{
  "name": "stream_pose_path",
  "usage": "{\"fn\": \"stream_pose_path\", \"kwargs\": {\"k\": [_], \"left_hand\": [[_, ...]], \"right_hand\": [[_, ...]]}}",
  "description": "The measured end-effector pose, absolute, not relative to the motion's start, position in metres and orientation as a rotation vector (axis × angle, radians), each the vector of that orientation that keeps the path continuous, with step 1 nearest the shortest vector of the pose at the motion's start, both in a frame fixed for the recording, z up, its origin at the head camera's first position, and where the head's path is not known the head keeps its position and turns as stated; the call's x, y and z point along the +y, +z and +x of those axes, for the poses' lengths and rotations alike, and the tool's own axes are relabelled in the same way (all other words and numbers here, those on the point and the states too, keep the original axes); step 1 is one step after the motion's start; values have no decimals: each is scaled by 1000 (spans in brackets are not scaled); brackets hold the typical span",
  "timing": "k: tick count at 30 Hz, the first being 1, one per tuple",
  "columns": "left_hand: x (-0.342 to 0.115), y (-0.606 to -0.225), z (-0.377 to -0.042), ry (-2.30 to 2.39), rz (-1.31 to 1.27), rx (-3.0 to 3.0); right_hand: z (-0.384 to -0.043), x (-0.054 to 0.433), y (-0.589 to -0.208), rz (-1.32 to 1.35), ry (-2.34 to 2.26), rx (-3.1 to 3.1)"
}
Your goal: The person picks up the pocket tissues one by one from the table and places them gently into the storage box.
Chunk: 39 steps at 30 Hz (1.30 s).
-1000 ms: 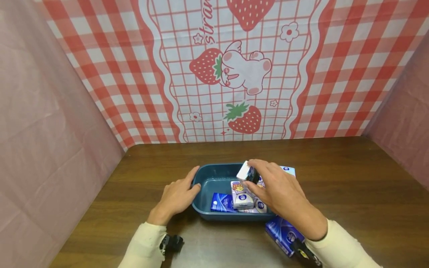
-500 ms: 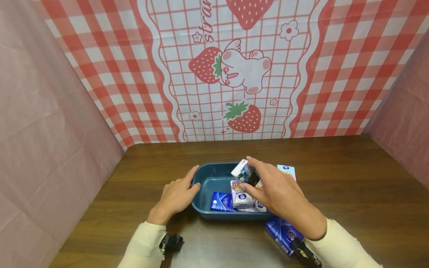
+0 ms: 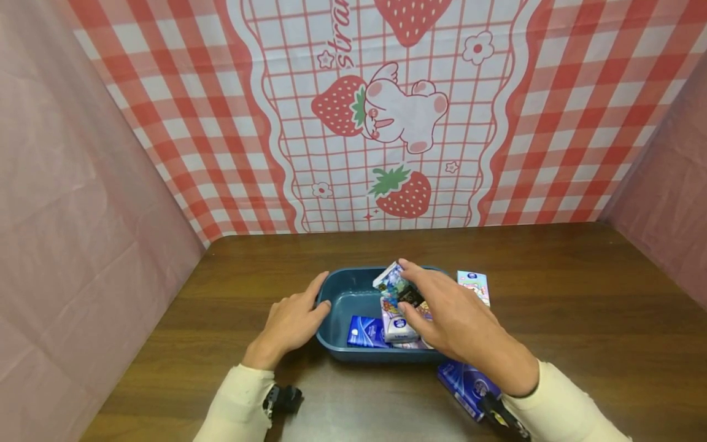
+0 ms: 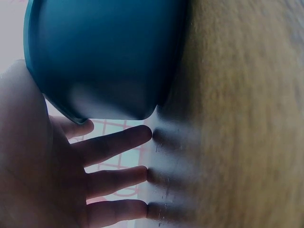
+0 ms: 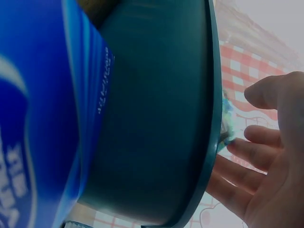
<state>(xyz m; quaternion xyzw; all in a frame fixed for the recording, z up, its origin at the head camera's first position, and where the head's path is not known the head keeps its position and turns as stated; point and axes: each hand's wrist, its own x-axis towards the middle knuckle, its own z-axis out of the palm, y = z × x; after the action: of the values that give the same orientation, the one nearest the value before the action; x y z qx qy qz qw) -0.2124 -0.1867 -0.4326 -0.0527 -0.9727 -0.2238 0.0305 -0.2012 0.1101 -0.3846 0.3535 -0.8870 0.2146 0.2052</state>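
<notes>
A teal plastic basin (image 3: 345, 356) holds several small tissue packs, among them a blue pack (image 3: 367, 331) and a white-and-purple pack (image 3: 399, 328). My left hand (image 3: 293, 322) rests at the basin's left end, thumb at the rim; in the left wrist view its straight fingers (image 4: 116, 183) reach down beside the basin wall. Over the basin's right half, my right hand (image 3: 461, 313) has thumb and fingers spread around a dark patterned pack (image 3: 394, 285), which lies tilted above the others. In the right wrist view one fingertip is near or touching that pack (image 5: 226, 123); nothing is pinched.
A larger blue pack (image 3: 464, 387) lies on the brown table (image 3: 596, 307) by the basin's near right corner, partly under my right wrist. Behind my right hand lies a light pastel pack (image 3: 475, 286). A checked strawberry cloth (image 3: 353, 209) hangs behind the table.
The dark patterned pack has shifted left and tipped, showing more of its printed face. My right hand has moved slightly left and loosened from it. The left hand stays put.
</notes>
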Motion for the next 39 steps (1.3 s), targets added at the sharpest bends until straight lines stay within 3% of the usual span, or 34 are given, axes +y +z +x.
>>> {"fn": "stream_pose_path", "kwargs": {"k": [39], "left_hand": [[-187,-431,-212,-680,-159,-2990]], "right_hand": [[-207,119,-387,1026,473,-2513]]}}
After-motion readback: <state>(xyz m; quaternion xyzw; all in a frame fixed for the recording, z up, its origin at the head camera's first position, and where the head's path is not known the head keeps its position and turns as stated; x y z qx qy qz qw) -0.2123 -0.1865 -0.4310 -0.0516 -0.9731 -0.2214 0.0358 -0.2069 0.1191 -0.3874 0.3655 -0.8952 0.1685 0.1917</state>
